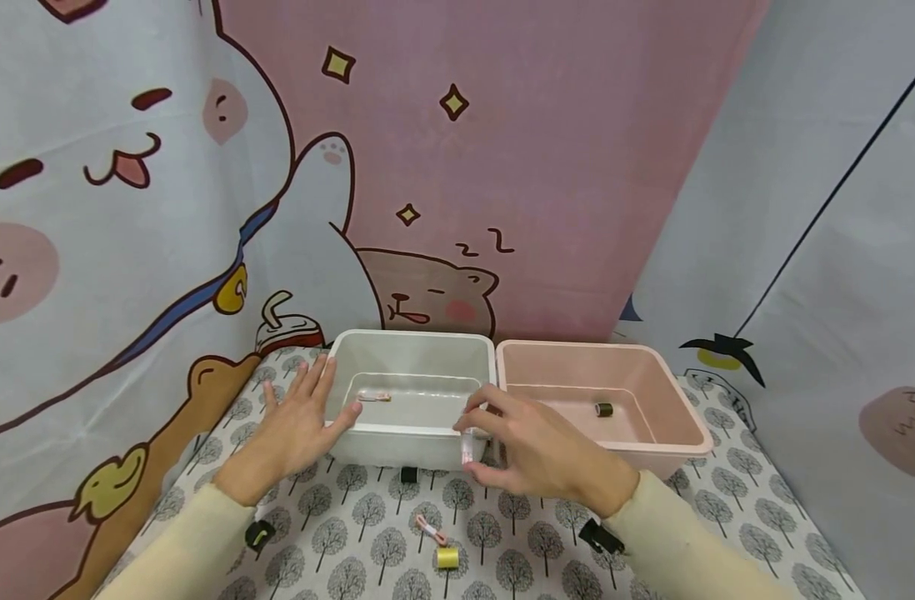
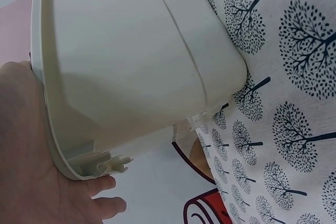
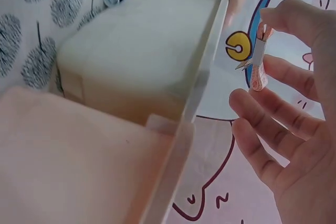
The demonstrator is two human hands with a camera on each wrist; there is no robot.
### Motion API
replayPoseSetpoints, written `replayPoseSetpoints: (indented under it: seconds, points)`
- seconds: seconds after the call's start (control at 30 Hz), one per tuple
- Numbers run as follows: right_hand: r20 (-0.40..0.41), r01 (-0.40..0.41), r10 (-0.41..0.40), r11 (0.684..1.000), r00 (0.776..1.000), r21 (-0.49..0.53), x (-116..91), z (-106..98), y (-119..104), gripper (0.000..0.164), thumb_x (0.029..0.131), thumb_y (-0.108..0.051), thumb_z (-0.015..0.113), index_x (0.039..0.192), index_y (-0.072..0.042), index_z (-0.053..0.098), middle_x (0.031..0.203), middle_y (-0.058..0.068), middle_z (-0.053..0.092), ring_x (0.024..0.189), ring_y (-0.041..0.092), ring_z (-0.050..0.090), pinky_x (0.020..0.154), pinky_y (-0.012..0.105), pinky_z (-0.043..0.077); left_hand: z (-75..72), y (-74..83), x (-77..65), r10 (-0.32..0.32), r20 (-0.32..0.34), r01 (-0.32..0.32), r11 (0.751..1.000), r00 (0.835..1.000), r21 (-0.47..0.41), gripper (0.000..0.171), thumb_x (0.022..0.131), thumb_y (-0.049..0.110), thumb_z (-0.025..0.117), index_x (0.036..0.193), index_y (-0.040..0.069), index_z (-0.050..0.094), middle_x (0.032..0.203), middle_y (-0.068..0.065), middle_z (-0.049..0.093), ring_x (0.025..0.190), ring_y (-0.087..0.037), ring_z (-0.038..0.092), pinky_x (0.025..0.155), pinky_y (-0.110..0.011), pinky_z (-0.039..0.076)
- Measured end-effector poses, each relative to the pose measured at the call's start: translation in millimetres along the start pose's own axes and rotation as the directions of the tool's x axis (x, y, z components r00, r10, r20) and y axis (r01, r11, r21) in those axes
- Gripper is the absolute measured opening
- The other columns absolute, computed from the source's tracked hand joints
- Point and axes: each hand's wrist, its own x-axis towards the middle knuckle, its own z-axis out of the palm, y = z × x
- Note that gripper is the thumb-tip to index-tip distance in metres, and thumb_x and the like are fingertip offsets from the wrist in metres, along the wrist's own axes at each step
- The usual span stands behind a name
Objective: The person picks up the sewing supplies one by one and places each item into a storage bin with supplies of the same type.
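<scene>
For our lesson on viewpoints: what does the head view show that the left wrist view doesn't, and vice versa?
Only the head view shows the right hand pinching a small pink bundle, the pink bin with a dark spool inside, and the yellow spool. Only the left wrist view shows the outer left end of the white bin, with a notched piece beneath its rim. Both show the left hand at the white bin and the tree-print cloth.

A small pink thread bundle [image 1: 467, 447] (wrapped with a pale band [image 3: 259, 52]) is pinched in the right hand [image 1: 528, 437] near the front of a white bin [image 1: 386, 448], whose left end is touched by the left hand [image 1: 288, 429].
</scene>
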Motion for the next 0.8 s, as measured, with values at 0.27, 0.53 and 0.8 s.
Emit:
replayPoseSetpoints:
  seconds: [0.27, 0.53, 0.8]
  points:
    - [0.028, -0.064, 0.063, 0.997, 0.998, 0.05, 18.6, -1.9, 16.2, 0.041, 0.1, -0.042, 0.092, 0.133, -0.021, 0.081, 0.137, -0.001, 0.071, 0.105, 0.015, 0.071, 0.086, 0.028, 0.065, 0.7, 0.9, 0.8, 0.003, 0.001, -0.003, 1.0, 1.0, -0.015, 0.101, 0.118, 0.074, 0.041, 0.186, 0.003, 0.016, 0.196, -0.022, 0.01, 0.181, -0.057, 0.011, 0.129, -0.099, -0.004]
    - [-0.039, -0.004, 0.006, 0.998, 0.999, 0.057, 37.9, 4.0, 34.2, 0.037, 0.096, -0.033, 0.095, 0.125, -0.014, 0.082, 0.129, 0.006, 0.072, 0.1, 0.02, 0.074, 0.087, 0.033, 0.067, 1.4, 0.2, -1.9, -0.006, 0.01, 0.006, 1.0, 1.0, -0.024, 0.104, 0.118, 0.077, 0.038, 0.186, 0.003, 0.015, 0.196, -0.021, 0.009, 0.181, -0.057, 0.01, 0.129, -0.099, -0.006]
    - [-0.014, -0.071, 0.07, 0.997, 0.997, -0.024, 54.8, 2.4, 51.6, 0.035, 0.099, -0.039, 0.093, 0.125, -0.02, 0.084, 0.127, 0.002, 0.074, 0.092, 0.014, 0.069, 0.085, 0.038, 0.058, 0.3, -0.2, 0.1, -0.011, 0.013, 0.011, 1.0, 1.0, -0.02, 0.104, 0.118, 0.078, 0.036, 0.187, 0.004, 0.013, 0.196, -0.02, 0.008, 0.181, -0.056, 0.009, 0.129, -0.098, -0.006]
